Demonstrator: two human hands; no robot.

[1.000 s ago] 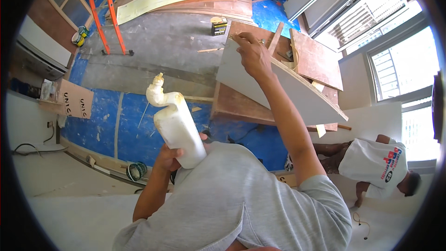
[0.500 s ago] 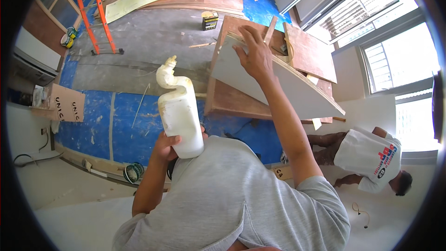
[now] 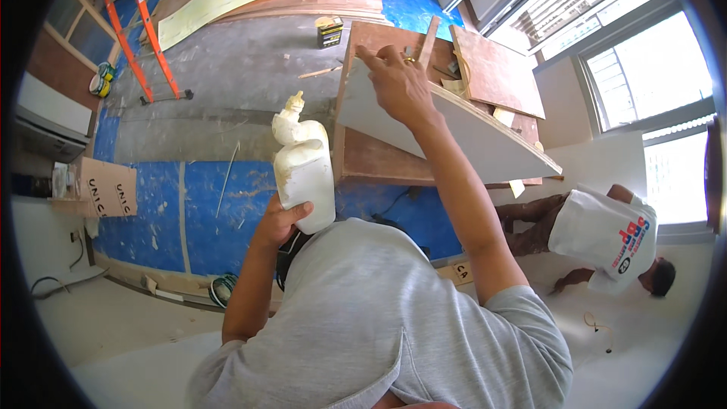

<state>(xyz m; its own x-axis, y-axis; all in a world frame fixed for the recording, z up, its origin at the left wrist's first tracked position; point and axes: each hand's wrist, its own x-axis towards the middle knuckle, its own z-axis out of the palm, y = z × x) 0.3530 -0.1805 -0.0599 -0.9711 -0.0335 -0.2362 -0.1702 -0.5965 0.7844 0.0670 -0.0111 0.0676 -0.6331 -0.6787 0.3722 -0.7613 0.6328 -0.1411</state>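
Note:
A white plastic glue bottle (image 3: 307, 182), with a bent neck and a crusted yellowish nozzle, stands nearly upright in my left hand (image 3: 285, 221). My left fingers are closed around its lower part, close to my chest. My right hand (image 3: 401, 89) is at the upper left corner of a grey-faced plywood panel (image 3: 379, 125), fingers partly bent and the index finger stretched along the edge. Whether the fingertips press on the edge is hard to see. Leaning at a slant, the panel rests against a brown wooden box-like structure (image 3: 371, 159).
A loose plywood board (image 3: 500, 72) and a wood strip (image 3: 429, 42) lie on the structure. Beyond are a small dark tin (image 3: 329, 32), an orange ladder (image 3: 144, 38) and stacked sheets (image 3: 227, 0). Blue sheeting (image 3: 219, 212) covers floor. A co-worker (image 3: 602, 231) bends at right.
My right hand has moved slightly left along the panel's corner, its fingers more bent. The bottle has risen a little and moved right, while the whole view has shifted slightly.

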